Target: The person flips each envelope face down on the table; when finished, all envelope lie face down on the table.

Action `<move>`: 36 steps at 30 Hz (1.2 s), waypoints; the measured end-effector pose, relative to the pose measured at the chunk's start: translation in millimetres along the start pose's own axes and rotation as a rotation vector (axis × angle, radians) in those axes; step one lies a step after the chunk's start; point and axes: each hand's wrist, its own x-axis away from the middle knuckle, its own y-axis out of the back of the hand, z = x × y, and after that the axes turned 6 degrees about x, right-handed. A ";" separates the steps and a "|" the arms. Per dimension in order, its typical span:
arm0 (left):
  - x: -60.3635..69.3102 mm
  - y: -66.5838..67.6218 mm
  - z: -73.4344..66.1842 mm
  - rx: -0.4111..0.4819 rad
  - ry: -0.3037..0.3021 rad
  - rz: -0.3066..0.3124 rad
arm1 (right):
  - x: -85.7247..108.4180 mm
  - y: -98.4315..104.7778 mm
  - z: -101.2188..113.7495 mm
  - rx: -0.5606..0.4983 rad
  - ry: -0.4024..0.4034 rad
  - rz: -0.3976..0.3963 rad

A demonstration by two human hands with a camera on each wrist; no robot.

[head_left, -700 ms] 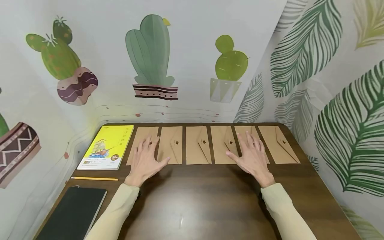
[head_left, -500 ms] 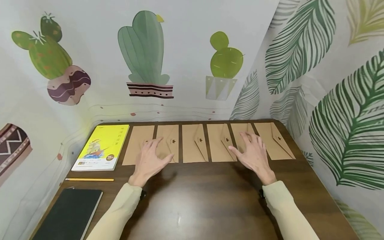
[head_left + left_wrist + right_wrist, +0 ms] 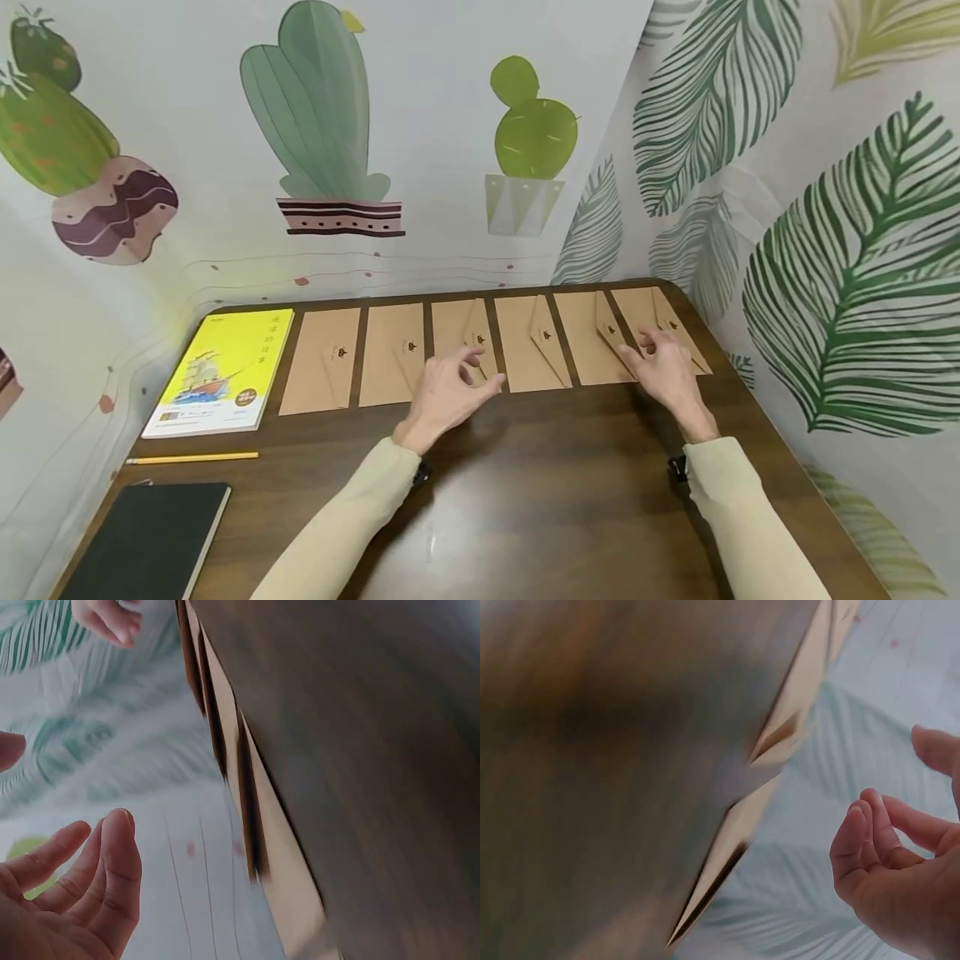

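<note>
So you're at the hovering stage over the row of envelopes, I reckon, nothing picked up. With 12 o'clock straight ahead of you, the row runs from about 11 round to 1, all six lying flat on the dark table (image 3: 540, 483).

Your left hand (image 3: 448, 390) is at about 12, over the near end of the third envelope (image 3: 452, 319) from the left. Your right hand (image 3: 669, 371) is between 1 and 2, over the sixth envelope (image 3: 634, 305), with its thumb by the edge of the fifth envelope (image 3: 587, 337). Neither hand is grasping anything: fingers bent loosely, thumbs standing apart, and both wrist views show the fingers clear of the paper.

Pose-wise, your left forearm points toward 1 and your right toward 11, left thumb aimed at roughly 2 and right thumb at 10.

If you're after an envelope, imo the move calls for dropping your fingertips to its near edge and getting a thumb under, since flat paper could just slide around.
</note>
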 end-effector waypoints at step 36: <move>-77.4 -236.6 -120.8 0.085 0.198 0.258 | -40.9 2.5 -139.0 0.406 -0.205 0.210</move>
